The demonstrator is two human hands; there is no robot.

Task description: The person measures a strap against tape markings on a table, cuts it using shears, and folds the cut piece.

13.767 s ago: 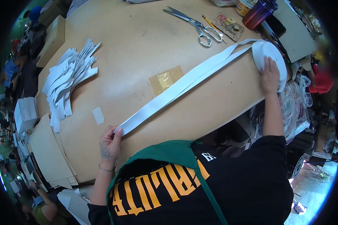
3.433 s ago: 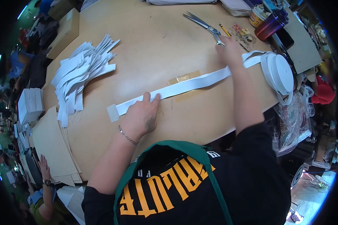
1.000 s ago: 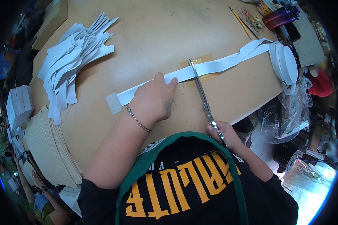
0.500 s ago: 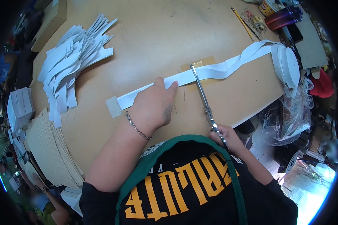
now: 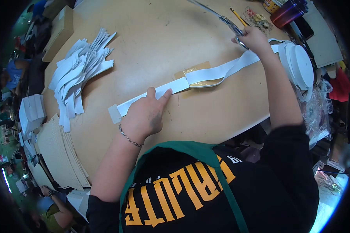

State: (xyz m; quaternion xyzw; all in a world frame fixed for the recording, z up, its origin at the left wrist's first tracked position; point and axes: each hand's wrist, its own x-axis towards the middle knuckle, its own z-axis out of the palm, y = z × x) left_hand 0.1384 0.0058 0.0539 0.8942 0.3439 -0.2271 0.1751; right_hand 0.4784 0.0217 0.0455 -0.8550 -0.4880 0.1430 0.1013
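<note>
My left hand (image 5: 144,114) lies on a white strip of elastic band (image 5: 179,84), with its index finger and thumb stretched out and pressing it to the table. The strip's left end meets a pale piece of tape (image 5: 114,114). At its right end there is a cut edge beside the longer white band (image 5: 208,73), which crosses brown tape (image 5: 202,66) and runs to a white roll (image 5: 301,66). My right hand (image 5: 256,40) is closed around the handles of metal scissors (image 5: 232,26), raised over the far right of the table, blades pointing up and left.
A pile of cut white strips (image 5: 79,72) lies at the left. Stacked beige sheets (image 5: 62,155) and a cardboard box (image 5: 60,33) line the left edge. A pencil (image 5: 238,16) and a purple tumbler (image 5: 287,14) are at the far right. Another person's arm (image 5: 60,204) shows lower left.
The scissors have left the band, and my right hand has carried them up and away to the far right. The band is now severed at the brown tape. My left hand stays on the strip.
</note>
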